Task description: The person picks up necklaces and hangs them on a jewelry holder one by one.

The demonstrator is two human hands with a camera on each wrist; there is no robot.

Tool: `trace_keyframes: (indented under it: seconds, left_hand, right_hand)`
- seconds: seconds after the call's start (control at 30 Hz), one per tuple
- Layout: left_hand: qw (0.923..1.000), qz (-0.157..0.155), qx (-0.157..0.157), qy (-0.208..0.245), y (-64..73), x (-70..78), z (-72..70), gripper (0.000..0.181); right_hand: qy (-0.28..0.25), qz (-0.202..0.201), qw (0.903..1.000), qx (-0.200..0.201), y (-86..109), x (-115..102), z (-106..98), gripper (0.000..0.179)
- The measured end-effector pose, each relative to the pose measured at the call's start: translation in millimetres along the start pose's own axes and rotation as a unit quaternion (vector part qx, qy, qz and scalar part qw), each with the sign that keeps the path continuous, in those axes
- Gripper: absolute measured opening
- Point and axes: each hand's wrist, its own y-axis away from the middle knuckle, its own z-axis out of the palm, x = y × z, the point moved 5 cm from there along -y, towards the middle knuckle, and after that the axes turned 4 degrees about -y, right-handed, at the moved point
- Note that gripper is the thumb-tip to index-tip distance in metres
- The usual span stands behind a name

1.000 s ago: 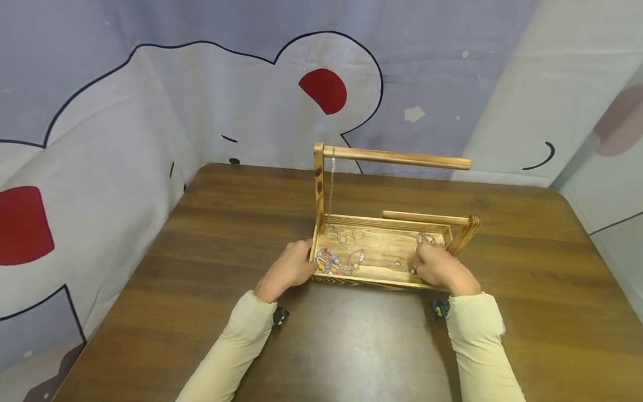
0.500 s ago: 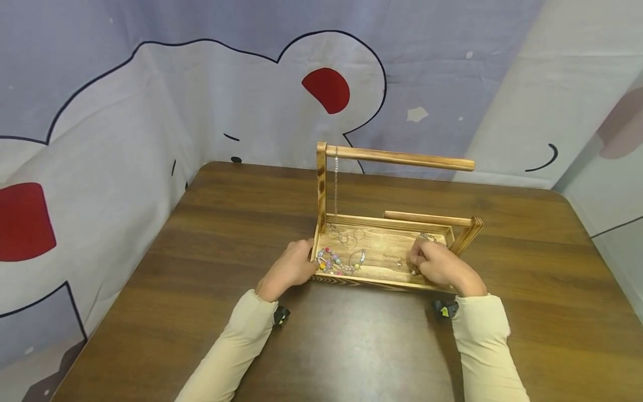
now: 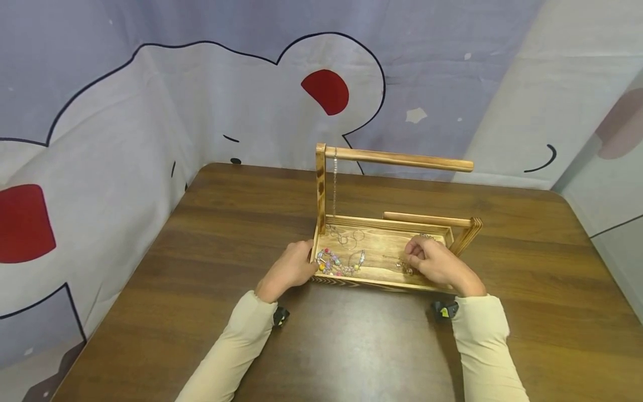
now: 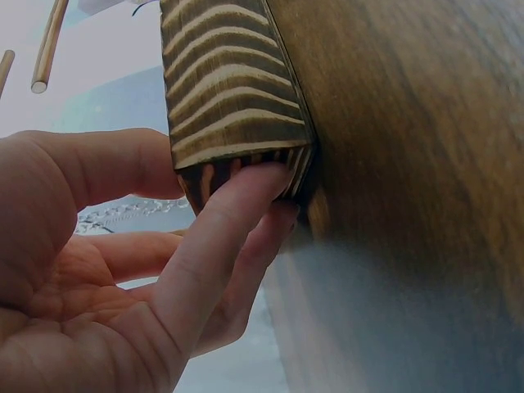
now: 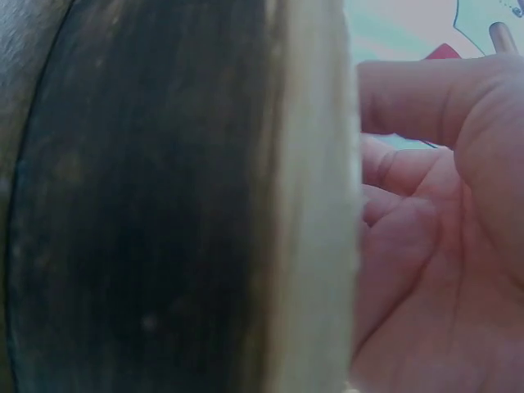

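A wooden jewelry tray (image 3: 384, 265) stands on the table. At its left end my left hand (image 3: 293, 262) grips the wall; in the left wrist view the thumb and fingers (image 4: 233, 221) lie around the striped corner. My right hand (image 3: 437, 265) is inside the right part, fingers bent and tips low by small shiny jewelry pieces (image 3: 404, 268). In the right wrist view the tray wall (image 5: 315, 205) hides those fingertips, so a hold is unclear. Colorful bead bracelets (image 3: 334, 265) lie at the tray's left, thin silvery chains (image 3: 344, 239) behind them.
An upright post (image 3: 321, 190) at the left carries a long bar (image 3: 399, 159) with a chain (image 3: 335, 190) hanging from it. A lower bar (image 3: 427, 219) runs from the short right post (image 3: 467, 237). Behind the table (image 3: 241, 195) hangs a printed curtain (image 3: 226, 100).
My right hand has shifted slightly left and its fingertips have lifted. A small shiny piece by its fingers now lies further left, beside another. My left hand has stayed at the tray's end.
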Motion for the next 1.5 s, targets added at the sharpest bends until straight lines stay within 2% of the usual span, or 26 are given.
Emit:
trace_keyframes:
  seconds: [0.17, 0.33, 0.5, 0.6, 0.7, 0.8, 0.9, 1.07, 1.3, 1.5]
  left_hand:
    - [0.9998, -0.011, -0.007, 0.014, 0.8, -0.4, 0.1, 0.036]
    - [0.9992, -0.019, -0.017, 0.032, 1.5, -0.9, 1.7, 0.04]
    - [0.9991, -0.018, -0.018, 0.034, 2.1, -0.8, 1.4, 0.039]
    - [0.9992, -0.018, -0.019, 0.031, 2.0, -1.2, 1.8, 0.042]
    - [0.9995, -0.012, -0.017, 0.023, 1.5, -1.0, 2.0, 0.044]
    - [0.9995, -0.008, -0.017, 0.026, 0.6, -0.7, 1.9, 0.043]
    - [0.9993, -0.007, -0.017, 0.031, 0.1, -0.1, 1.0, 0.043]
    - [0.9991, -0.018, -0.02, 0.033, -0.2, -1.5, 0.6, 0.049]
    - [0.9993, -0.016, -0.018, 0.028, 1.4, -1.1, 0.3, 0.042]
    - [0.9987, -0.026, -0.026, 0.037, 2.8, -2.3, 1.6, 0.051]
  right_hand:
    - [0.014, -0.003, 0.9999, 0.009, 0.7, -6, -3, 0.013]
    - [0.085, 0.007, 0.9964, -0.002, 7.5, -16, -4, 0.016]
    - [0.157, 0.045, 0.9865, -0.015, 12.9, -24, -4, 0.015]
    - [0.17, 0.063, 0.983, -0.03, 13.4, -28, -3, 0.028]
    - [0.17, 0.066, 0.9825, -0.037, 13.1, -30, -4, 0.03]
    - [0.163, 0.063, 0.9839, -0.038, 11.4, -31, -6, 0.022]
    - [0.146, 0.052, 0.9872, -0.035, 9.6, -33, -10, 0.017]
    - [0.101, 0.047, 0.9936, -0.022, 9.7, -37, -15, 0.023]
    - [0.065, 0.012, 0.9971, 0.039, 11.6, -46, -21, 0.022]
    - [0.05, -0.004, 0.9959, 0.075, 16.4, -55, -25, 0.017]
